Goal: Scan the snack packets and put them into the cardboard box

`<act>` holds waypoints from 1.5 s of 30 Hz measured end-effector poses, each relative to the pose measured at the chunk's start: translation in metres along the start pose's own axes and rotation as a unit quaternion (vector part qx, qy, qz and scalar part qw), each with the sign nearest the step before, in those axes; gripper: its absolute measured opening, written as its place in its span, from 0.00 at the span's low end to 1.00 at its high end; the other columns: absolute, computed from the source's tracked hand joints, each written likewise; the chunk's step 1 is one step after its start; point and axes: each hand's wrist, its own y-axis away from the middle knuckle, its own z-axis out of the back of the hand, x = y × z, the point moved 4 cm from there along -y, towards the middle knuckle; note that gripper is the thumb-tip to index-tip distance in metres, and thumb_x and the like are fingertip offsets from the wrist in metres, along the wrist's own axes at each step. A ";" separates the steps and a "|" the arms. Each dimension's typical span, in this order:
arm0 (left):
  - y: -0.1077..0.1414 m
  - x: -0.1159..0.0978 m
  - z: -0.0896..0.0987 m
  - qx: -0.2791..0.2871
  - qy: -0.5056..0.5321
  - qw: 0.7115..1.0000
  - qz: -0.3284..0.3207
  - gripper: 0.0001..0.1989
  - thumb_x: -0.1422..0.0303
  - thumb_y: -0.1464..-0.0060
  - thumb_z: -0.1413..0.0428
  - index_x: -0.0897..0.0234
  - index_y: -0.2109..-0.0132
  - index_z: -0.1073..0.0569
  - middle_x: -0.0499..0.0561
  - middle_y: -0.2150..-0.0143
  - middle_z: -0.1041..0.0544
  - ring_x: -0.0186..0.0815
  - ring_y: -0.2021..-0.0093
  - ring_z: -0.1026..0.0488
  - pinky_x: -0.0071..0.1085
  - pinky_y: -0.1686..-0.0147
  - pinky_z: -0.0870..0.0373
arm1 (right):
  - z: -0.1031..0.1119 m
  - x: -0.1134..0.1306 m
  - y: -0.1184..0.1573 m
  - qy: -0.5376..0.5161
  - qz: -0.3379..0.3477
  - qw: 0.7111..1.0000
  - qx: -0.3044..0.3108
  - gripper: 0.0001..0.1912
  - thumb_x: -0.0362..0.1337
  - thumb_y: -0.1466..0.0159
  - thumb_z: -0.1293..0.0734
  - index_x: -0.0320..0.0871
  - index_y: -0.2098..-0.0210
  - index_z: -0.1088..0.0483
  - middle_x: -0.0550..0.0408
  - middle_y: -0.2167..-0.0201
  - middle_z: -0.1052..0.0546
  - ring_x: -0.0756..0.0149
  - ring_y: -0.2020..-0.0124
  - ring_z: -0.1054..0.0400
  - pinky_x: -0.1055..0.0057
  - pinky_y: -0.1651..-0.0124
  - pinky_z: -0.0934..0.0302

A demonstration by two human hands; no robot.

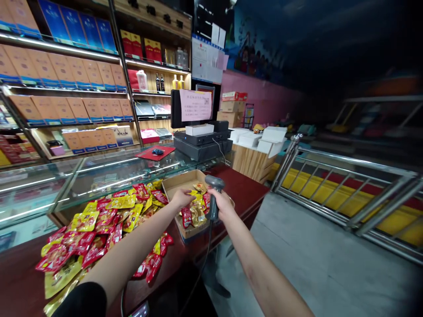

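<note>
Two hands over the cardboard box (175, 182): my right hand (224, 206) grips the scanner (213, 198), my left hand (181, 198) pinches a yellow packet (192, 193). Its cable (198, 268), hanging below, could snag and drag packets beside the box.

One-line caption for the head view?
Right hand aims barcode scanner while left hand reaches into snack box.

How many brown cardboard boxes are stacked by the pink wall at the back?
3. The brown cardboard boxes stack by the pink wall: a red-topped one uppermost, one in the middle, one lowest. More may hide behind.
</note>
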 end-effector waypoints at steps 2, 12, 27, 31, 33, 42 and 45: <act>0.007 -0.002 0.007 -0.006 -0.010 1.000 0.007 0.28 0.74 0.60 0.33 0.72 0.48 0.26 0.53 0.69 0.22 0.34 0.72 0.26 0.26 0.75 0.29 | -0.006 -0.001 0.002 -0.002 -0.003 1.000 0.010 0.10 0.38 0.52 0.30 0.43 0.70 0.29 0.61 0.86 0.31 0.67 0.83 0.37 0.71 0.78 0.43; 0.065 -0.007 0.114 -0.052 0.013 0.998 -0.025 0.27 0.70 0.63 0.31 0.67 0.52 0.23 0.52 0.67 0.21 0.33 0.71 0.25 0.26 0.74 0.28 | -0.086 -0.027 0.040 -0.008 -0.020 0.991 0.130 0.17 0.36 0.53 0.29 0.40 0.62 0.25 0.57 0.78 0.25 0.69 0.76 0.33 0.74 0.74 0.41; 0.170 0.078 0.257 -0.227 -0.065 0.971 -0.031 0.27 0.66 0.59 0.34 0.67 0.49 0.24 0.56 0.58 0.21 0.38 0.65 0.25 0.30 0.66 0.28 | -0.195 -0.141 0.124 0.025 -0.114 0.959 0.258 0.15 0.37 0.52 0.29 0.41 0.65 0.26 0.56 0.74 0.24 0.68 0.72 0.31 0.74 0.71 0.39; 0.167 0.098 0.257 -0.273 -0.177 0.944 -0.052 0.26 0.69 0.54 0.38 0.65 0.46 0.26 0.58 0.55 0.21 0.42 0.55 0.25 0.32 0.55 0.33 | -0.206 -0.162 0.122 0.031 -0.133 0.961 0.240 0.15 0.37 0.53 0.29 0.40 0.65 0.27 0.57 0.76 0.25 0.68 0.74 0.31 0.74 0.71 0.39; 0.163 0.102 0.251 -0.278 -0.213 0.935 -0.053 0.27 0.69 0.52 0.40 0.66 0.44 0.28 0.59 0.53 0.22 0.43 0.52 0.26 0.32 0.52 0.35 | -0.211 -0.167 0.120 0.004 -0.158 0.958 0.241 0.14 0.35 0.54 0.29 0.40 0.66 0.27 0.57 0.76 0.25 0.68 0.74 0.30 0.74 0.71 0.37; 0.154 0.103 0.242 -0.323 -0.287 0.902 0.008 0.30 0.56 0.47 0.44 0.65 0.40 0.33 0.58 0.59 0.21 0.41 0.59 0.25 0.29 0.62 0.36 | -0.224 -0.175 0.125 -0.088 -0.252 0.924 0.275 0.08 0.31 0.54 0.30 0.40 0.73 0.31 0.55 0.78 0.24 0.64 0.71 0.26 0.71 0.66 0.32; 0.159 0.103 0.248 -0.311 -0.246 0.918 -0.017 0.26 0.59 0.49 0.41 0.64 0.44 0.28 0.54 0.65 0.20 0.38 0.64 0.24 0.28 0.65 0.36 | -0.225 -0.176 0.132 -0.092 -0.257 0.910 0.314 0.10 0.33 0.54 0.29 0.40 0.72 0.31 0.53 0.76 0.23 0.61 0.67 0.24 0.68 0.64 0.31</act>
